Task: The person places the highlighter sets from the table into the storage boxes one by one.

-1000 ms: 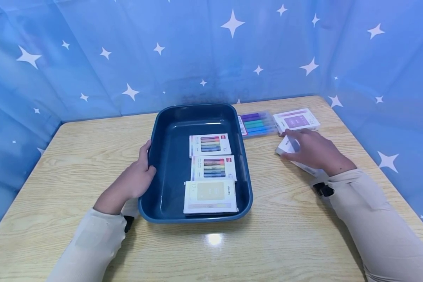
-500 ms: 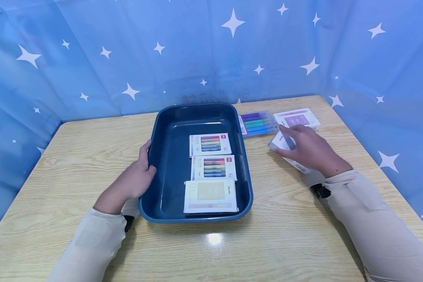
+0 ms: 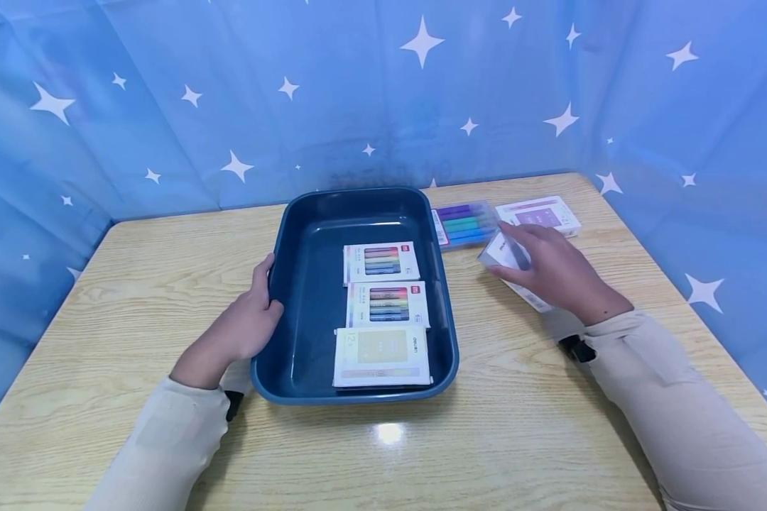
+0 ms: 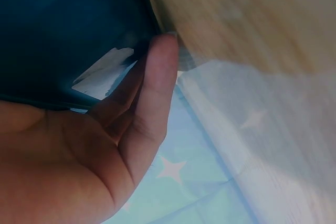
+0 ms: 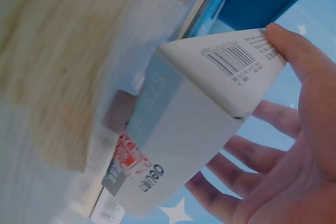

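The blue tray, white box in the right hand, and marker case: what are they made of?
Blue tray: probably smooth plastic, given glossy highlights. White box: likely matte cardboard, given crisp folded edges. Marker case: seemingly clear plastic; coloured pens show through.

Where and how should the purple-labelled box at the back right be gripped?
Probably across its long edges near the right end, coming from above and the right: the purple-labelled box lies flat, with the marker case crowding its left end and the right hand in front.
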A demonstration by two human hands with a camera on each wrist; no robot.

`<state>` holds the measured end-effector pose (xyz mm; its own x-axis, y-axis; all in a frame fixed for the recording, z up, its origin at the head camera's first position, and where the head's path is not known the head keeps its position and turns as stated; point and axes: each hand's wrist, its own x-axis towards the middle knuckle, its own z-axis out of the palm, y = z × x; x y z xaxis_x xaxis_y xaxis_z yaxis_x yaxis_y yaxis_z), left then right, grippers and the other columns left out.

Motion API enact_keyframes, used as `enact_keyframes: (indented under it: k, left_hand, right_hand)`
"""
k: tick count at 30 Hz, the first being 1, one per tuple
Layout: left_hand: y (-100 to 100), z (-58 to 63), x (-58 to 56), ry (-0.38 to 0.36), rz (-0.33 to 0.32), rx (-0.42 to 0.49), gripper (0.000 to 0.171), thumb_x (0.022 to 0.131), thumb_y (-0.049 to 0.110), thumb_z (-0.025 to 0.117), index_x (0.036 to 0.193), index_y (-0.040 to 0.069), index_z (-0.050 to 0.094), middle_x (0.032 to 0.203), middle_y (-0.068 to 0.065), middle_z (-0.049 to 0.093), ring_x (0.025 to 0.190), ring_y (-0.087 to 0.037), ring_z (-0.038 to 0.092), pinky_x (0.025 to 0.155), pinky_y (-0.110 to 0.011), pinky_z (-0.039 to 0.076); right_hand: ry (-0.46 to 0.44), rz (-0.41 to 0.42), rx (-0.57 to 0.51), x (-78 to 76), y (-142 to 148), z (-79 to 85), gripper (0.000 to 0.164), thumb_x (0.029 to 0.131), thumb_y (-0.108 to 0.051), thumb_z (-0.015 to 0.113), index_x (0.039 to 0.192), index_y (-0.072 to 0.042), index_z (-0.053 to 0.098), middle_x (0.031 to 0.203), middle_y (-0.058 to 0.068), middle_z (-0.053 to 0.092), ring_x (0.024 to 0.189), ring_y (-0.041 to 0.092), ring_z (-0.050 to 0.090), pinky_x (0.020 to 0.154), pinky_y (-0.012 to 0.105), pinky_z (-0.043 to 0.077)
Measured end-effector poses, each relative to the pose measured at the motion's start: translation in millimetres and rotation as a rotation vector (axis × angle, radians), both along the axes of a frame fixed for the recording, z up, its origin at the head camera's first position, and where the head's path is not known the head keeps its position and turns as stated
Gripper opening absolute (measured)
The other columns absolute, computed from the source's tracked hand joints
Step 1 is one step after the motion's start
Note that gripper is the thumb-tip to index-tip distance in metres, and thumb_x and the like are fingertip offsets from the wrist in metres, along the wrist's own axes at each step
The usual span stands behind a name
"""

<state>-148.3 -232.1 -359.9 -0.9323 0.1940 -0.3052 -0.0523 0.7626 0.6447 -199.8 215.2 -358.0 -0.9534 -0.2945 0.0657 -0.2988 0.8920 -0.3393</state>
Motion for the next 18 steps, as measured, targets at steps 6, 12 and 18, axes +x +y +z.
enact_keyframes:
  k: [6,12,18]
  left_hand:
    - [0,-1.1,-0.7,0.000,-0.003,-0.006,0.073,0.104,0.016,0.025,0.157,0.023,-0.024,0.150,-0.037,0.037,0.100,-0.038,0.071,0.076,-0.050,0.060]
    - [0,-1.3,-0.5,0.004,-0.003,-0.010,0.073,0.104,0.017,0.025,0.157,0.024,-0.023,0.150,-0.037,0.036,0.101,-0.038,0.070,0.076,-0.051,0.060]
    - [0,-0.7,-0.4,0.005,-0.001,-0.007,0.072,0.104,0.016,0.025,0.157,0.024,-0.023,0.151,-0.037,0.035,0.101,-0.040,0.070,0.076,-0.052,0.060]
  right_hand:
    - [0.004,0.014,-0.053,2.3,-7,2.5,0.083,0.088,-0.036,0.076,0.156,-0.015,0.036,0.150,0.024,0.046,0.135,0.045,0.043,0.109,0.065,0.036]
    - [-0.007,0.022,-0.085,6.8,-16,6.2,0.081,0.087,-0.036,0.078,0.155,-0.017,0.038,0.149,0.021,0.047,0.129,0.042,0.047,0.104,0.065,0.043]
    - [-0.003,0.015,-0.128,11.5,-22,6.8,0.077,0.086,-0.036,0.079,0.150,-0.016,0.042,0.138,0.020,0.054,0.112,0.037,0.054,0.091,0.057,0.051]
